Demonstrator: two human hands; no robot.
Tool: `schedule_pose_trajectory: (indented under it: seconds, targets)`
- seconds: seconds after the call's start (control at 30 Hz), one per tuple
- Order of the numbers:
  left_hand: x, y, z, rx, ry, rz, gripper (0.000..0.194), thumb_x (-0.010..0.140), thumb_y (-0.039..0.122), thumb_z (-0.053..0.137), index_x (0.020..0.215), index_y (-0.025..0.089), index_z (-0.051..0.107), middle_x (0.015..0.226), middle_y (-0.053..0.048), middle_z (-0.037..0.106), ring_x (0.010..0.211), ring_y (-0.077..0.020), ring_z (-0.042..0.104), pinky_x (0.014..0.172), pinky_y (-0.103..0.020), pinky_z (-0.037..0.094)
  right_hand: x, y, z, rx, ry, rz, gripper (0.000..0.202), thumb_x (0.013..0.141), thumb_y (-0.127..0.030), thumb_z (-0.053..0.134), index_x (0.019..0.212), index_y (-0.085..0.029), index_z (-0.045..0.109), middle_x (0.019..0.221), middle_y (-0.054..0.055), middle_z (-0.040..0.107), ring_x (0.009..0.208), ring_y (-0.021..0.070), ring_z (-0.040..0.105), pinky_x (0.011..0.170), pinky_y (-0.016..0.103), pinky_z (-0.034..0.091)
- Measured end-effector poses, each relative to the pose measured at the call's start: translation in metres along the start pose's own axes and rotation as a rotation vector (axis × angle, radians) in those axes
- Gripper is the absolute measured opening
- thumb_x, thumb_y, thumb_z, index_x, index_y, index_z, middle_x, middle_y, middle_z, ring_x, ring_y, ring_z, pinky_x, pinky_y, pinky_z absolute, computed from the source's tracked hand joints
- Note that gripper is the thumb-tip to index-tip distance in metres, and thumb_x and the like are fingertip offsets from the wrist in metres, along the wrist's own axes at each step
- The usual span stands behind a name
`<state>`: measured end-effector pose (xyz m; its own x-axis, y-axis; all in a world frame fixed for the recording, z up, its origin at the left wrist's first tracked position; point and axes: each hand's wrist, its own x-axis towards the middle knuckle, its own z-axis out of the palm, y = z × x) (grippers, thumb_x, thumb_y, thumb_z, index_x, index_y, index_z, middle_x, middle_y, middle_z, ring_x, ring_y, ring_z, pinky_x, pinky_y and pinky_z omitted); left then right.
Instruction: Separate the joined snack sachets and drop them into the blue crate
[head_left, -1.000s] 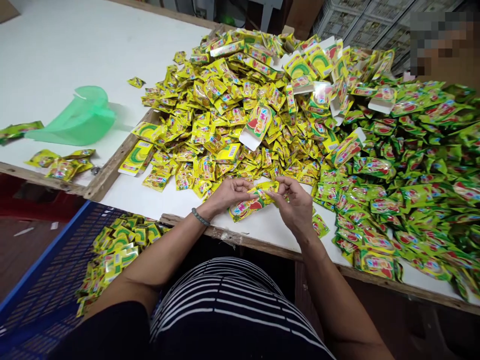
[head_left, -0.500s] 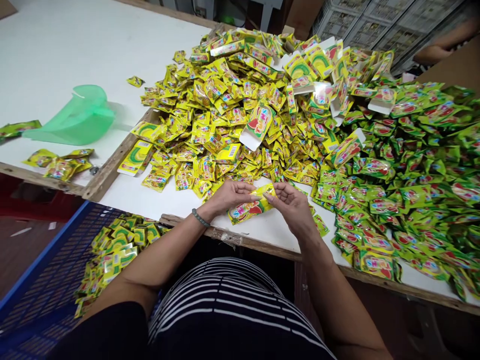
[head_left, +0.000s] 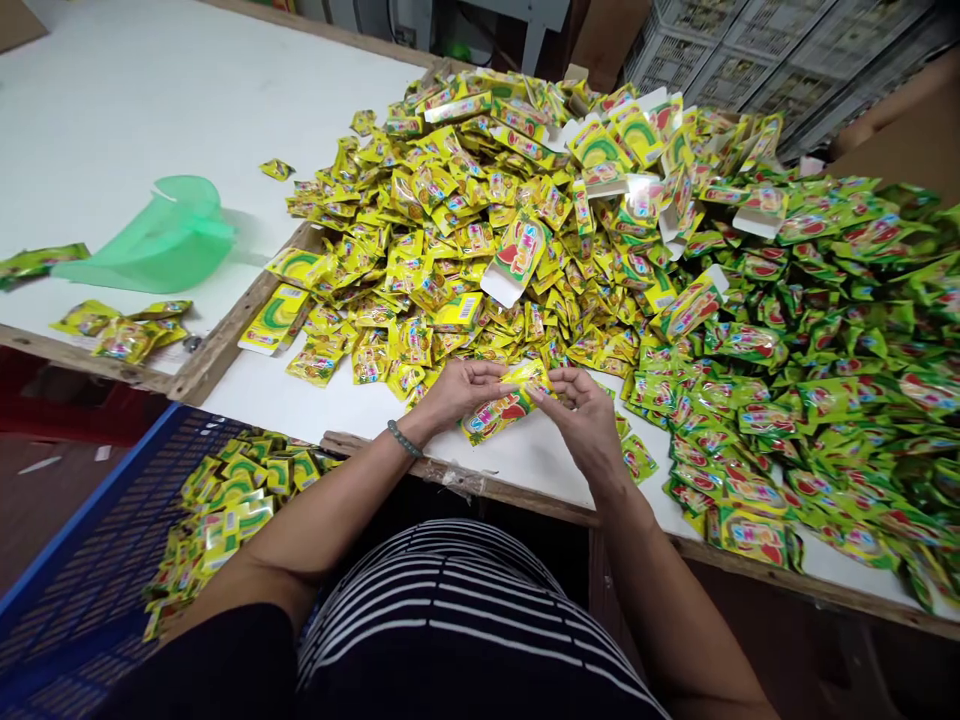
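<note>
Between both hands, just above the table's front edge, is a small yellow candy box [head_left: 491,418] printed with a watermelon slice and pineapple. My left hand [head_left: 463,392], with a beaded bracelet at the wrist, pinches its upper left edge. On the right end, my right hand [head_left: 581,415] grips with the thumb on top and fingers curled behind. Shiny yellow shows at the box's upper edge between the fingertips; whether it is a sachet or a flap I cannot make out. Beyond the hands lies a heap of yellow sachets [head_left: 420,270]. Green sachets [head_left: 757,420] are piled to the right.
Several open boxes [head_left: 519,258] lie on the heap. A green scoop [head_left: 161,240] rests on the white table [head_left: 112,110] at left, past a wooden divider [head_left: 225,345]. Below left, a blue crate [head_left: 82,590] holds filled-looking boxes. Another person's arm [head_left: 892,110] shows at right.
The held box has tilted slightly and turned between my fingers. My right hand has shifted a little downward. The whole view has moved slightly.
</note>
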<state>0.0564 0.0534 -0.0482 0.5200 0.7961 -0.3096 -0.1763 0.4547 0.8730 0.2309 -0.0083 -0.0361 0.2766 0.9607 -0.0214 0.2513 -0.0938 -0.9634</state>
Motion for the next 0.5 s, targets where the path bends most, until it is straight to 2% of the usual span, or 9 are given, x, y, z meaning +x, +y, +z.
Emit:
schedule_pose_trajectory:
  seconds: [0.1, 0.27, 0.37, 0.5]
  targets:
    - [0.0001, 0.0015, 0.0014, 0.056, -0.01, 0.037, 0.045, 0.056, 0.029, 0.087, 0.094, 0.009, 0.073, 0.077, -0.005, 0.073, 0.067, -0.0123, 0.065, 0.069, -0.027, 0.052, 0.0035, 0.0058, -0.0037, -0.072, 0.05, -0.002, 0.037, 0.065, -0.048, 0.078, 0.082, -0.019, 0.063, 0.079, 0.002, 0.067, 0.073, 0.0162, 0.06, 0.063, 0.028, 0.044]
    - [-0.0013, 0.0021, 0.0006, 0.067, -0.07, 0.042, 0.047, 0.053, 0.025, 0.088, 0.095, 0.01, 0.073, 0.088, -0.007, 0.074, 0.079, -0.0155, 0.068, 0.08, -0.032, 0.054, 0.0025, 0.0038, 0.0031, -0.158, 0.036, -0.075, 0.034, 0.067, -0.05, 0.075, 0.076, -0.019, 0.064, 0.075, 0.002, 0.065, 0.075, 0.0181, 0.061, 0.07, 0.031, 0.047]
    - [-0.0009, 0.0006, -0.0005, 0.034, -0.079, 0.035, 0.048, 0.053, 0.023, 0.088, 0.096, 0.011, 0.073, 0.09, -0.008, 0.075, 0.078, -0.0155, 0.069, 0.081, -0.033, 0.054, 0.0016, 0.0025, 0.0031, -0.124, -0.036, -0.104, 0.032, 0.071, -0.05, 0.072, 0.078, -0.02, 0.067, 0.083, 0.004, 0.067, 0.078, 0.0184, 0.062, 0.077, 0.034, 0.05]
    - [0.0009, -0.0012, 0.0, 0.019, -0.08, 0.037, 0.046, 0.053, 0.023, 0.087, 0.095, 0.011, 0.073, 0.09, -0.008, 0.075, 0.078, -0.0148, 0.069, 0.079, -0.032, 0.054, 0.001, 0.0063, 0.0, -0.109, -0.187, -0.152, 0.035, 0.082, -0.055, 0.06, 0.078, -0.022, 0.073, 0.092, 0.006, 0.069, 0.106, 0.0249, 0.059, 0.095, 0.042, 0.045]
